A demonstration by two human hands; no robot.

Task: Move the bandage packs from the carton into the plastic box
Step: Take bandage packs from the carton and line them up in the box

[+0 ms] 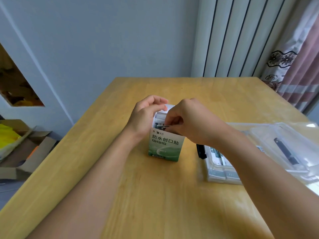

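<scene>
A green and white carton stands upright in the middle of the wooden table, its top flap open. My left hand grips the carton's upper left side, fingers curled over the flap. My right hand reaches into the open top and pinches a bandage pack inside. To the right lies the clear plastic box with its lid folded open; several bandage packs lie in it, partly hidden by my right forearm.
A black latch sits on the plastic box's left edge. Open cardboard boxes stand on the floor to the left of the table. A radiator and a curtain stand behind the table's far right corner.
</scene>
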